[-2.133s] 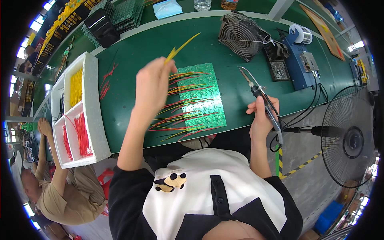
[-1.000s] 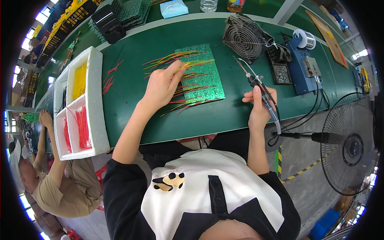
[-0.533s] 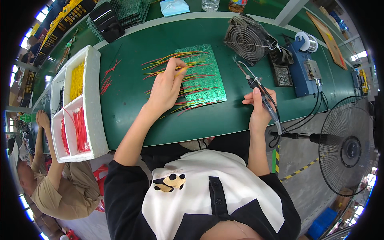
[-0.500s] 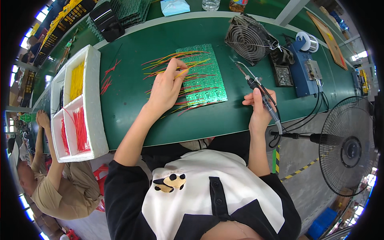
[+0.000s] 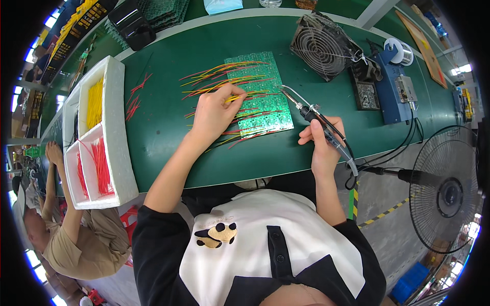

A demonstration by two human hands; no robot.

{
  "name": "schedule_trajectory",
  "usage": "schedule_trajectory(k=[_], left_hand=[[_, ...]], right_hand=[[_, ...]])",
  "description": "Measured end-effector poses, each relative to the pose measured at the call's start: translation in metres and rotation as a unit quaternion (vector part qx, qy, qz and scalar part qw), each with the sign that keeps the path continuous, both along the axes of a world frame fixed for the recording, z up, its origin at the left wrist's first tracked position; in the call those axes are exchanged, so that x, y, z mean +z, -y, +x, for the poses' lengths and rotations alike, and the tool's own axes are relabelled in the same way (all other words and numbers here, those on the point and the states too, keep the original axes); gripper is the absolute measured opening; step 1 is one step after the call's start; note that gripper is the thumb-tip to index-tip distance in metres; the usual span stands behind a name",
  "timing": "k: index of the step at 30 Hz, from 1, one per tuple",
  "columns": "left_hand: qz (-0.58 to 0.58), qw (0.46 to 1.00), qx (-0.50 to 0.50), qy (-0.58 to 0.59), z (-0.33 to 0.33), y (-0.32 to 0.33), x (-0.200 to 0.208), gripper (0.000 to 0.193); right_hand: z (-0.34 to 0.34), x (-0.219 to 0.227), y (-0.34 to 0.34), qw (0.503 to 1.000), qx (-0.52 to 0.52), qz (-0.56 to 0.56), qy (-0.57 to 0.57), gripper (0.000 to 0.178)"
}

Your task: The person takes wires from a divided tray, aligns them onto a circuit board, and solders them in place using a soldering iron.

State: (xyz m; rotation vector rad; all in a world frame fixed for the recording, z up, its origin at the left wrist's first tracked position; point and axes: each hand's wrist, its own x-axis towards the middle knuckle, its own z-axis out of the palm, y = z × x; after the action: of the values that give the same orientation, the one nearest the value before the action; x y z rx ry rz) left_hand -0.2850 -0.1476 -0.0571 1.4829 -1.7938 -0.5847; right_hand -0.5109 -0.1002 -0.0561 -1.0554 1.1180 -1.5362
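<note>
A green circuit board panel [image 5: 278, 115] lies on the bench, with several red and yellow wires running off its left side. My left hand [image 5: 215, 111] is over those wires at the panel's left part, thumb and fingers pinched on a yellow wire [image 5: 234, 97]. In my right hand [image 5: 326, 140] is a soldering iron [image 5: 312, 113] with a thin solder feed tube clamped along it. Its tip points up and left, close to the panel's right edge; I cannot tell whether it touches the board.
A white foam tray [image 5: 124, 173] of yellow and red wires stands at left, loose red wires [image 5: 133, 104] beside it. At right are a small square fan [image 5: 320, 48], a blue soldering station [image 5: 390, 97], a solder spool [image 5: 403, 53] and a large fan [image 5: 444, 191]. Another person [image 5: 76, 239] sits at far left.
The soldering iron in my right hand has moved left, its tip coming close to the panel. My left hand has shifted slightly down with the yellow wire pinched. The view has tilted a little.
</note>
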Motion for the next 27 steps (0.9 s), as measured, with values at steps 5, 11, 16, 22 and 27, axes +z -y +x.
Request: schedule_trajectory(k=[5,11,16,22,27], left_hand=[[-0.036,0.999,-0.007,-0.03,-0.0023,0.0005,-0.0027,0.008],[-0.04,0.998,-0.014,-0.051,-0.0021,-0.0015,0.0004,0.009],[-0.03,0.998,-0.008,-0.057,-0.0019,-0.0017,-0.0019,0.007],[-0.023,0.999,-0.009,-0.047,-0.0012,-0.0019,-0.0024,0.009],[-0.011,0.999,-0.005,-0.037,-0.0023,-0.0033,0.0017,0.009]], right_hand=[[-0.0006,0.0029,-0.0003,1.0,0.022,0.008,-0.013,0.017],[-0.0006,0.0046,-0.001,0.999,0.031,0.019,-0.021,0.016],[0.0001,0.0054,-0.0007,0.999,0.041,0.023,-0.022,0.015],[0.0009,0.0051,-0.0012,0.998,0.046,0.026,-0.033,0.015],[-0.0009,0.0023,-0.002,0.999,0.036,0.013,-0.022,0.017]])
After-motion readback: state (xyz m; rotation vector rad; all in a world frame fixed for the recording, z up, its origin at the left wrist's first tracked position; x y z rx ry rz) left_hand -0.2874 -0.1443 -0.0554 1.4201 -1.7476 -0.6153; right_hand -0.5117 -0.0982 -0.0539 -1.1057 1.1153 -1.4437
